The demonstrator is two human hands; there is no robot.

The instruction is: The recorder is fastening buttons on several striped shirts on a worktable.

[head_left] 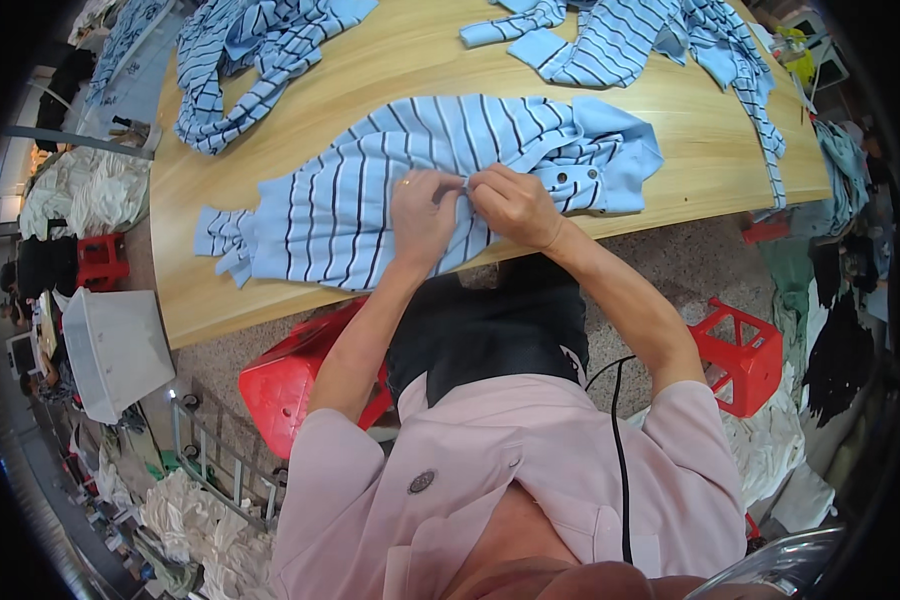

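A light blue knit shirt with dark and white stripes [340, 205] lies on the wooden table [730, 150] in front of me. Its collar and dark buttons are toward the right, and a ribbed hem is at the left. My left hand [426, 212] rests on the middle of the shirt, thumb and fingers pinched on the fabric near the front opening. Right beside it my right hand [513, 203] is closed, its fingertips gripping the same bit of the shirt. What exactly lies between the fingertips is too small to make out.
More striped blue shirts [235, 60] [615, 45] lie along the table's far side. Red plastic stools [280, 395] [740, 355] stand below the near edge. A white bin [118, 350] and a metal cart [220, 455] are at the left. Pale fabric piles [205, 535] lie on the floor.
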